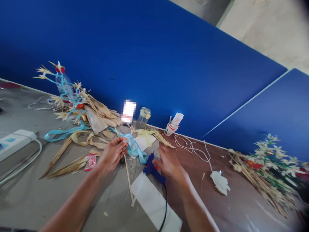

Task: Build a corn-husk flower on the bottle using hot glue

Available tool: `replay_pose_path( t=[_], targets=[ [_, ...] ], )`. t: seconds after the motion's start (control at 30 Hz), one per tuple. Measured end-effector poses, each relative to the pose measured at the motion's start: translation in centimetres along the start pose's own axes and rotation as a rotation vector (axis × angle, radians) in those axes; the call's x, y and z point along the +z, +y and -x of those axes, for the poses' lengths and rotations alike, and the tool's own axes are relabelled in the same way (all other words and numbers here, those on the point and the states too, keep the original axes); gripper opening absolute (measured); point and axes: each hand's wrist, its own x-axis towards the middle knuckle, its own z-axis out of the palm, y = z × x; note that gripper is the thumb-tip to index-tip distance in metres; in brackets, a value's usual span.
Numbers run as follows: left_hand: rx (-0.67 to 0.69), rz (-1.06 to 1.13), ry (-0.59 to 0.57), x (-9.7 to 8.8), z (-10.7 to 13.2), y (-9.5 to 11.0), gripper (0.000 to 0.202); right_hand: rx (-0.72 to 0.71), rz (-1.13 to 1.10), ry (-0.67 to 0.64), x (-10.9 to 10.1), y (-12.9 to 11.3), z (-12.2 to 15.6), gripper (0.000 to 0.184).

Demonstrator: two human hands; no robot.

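Observation:
My left hand [114,154] is closed in a pinch beside a light blue ribbon [135,149], whose end appears to run into the fingertips. A thin wooden stick [128,180] slants down from below this hand; I cannot tell whether the fingers hold it too. Just right of the ribbon, a dark blue glue gun [154,170] rests with its nozzle pointing away from me. My right hand [170,162], somewhat blurred, is at the gun's right side, thumb and fingers apart. Whether the thumb touches the trigger is unclear. White card [154,201] lies under the gun's cable.
Dried husks [70,166] and a red packet [90,162] lie at left, near a white power strip [18,143]. Farther back stand husk flowers [64,91], a glass jar [143,118] and a paper cup [171,128]. White cable [193,148] and a flower bundle [267,174] are at right.

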Motion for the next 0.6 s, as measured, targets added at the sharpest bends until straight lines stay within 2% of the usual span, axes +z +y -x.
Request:
replay_pose_path(
  t=[0.07, 0.1, 0.2, 0.3, 0.43, 0.6],
  targets=[
    [-0.006, 0.004, 0.01, -0.1, -0.1, 0.0, 0.03, -0.014, -0.162, 0.178, 0.3, -1.6, -2.4, 0.043],
    [-0.008, 0.005, 0.017, -0.2, -0.1, 0.1, 0.029, -0.048, -0.25, 0.216, 0.9, -2.7, -3.7, 0.043],
    [0.004, 0.007, 0.025, -0.2, -0.1, 0.1, 0.028, -0.156, -0.31, 0.178, 2.9, -6.1, -7.8, 0.052],
    [0.016, 0.01, 0.023, 0.0, 0.0, 0.1, 0.03, -0.117, -0.259, 0.102, 4.2, -7.9, -11.0, 0.037],
    [0.005, 0.019, 0.038, 0.1, 0.1, 0.5, 0.032, -0.066, -0.277, 0.052, 4.6, -6.7, -13.3, 0.024],
    [0.001, 0.023, 0.055, -0.1, 0.1, 0.7, 0.029, 0.018, -0.317, -0.009, 5.4, -3.8, -14.0, 0.02]
  ],
)
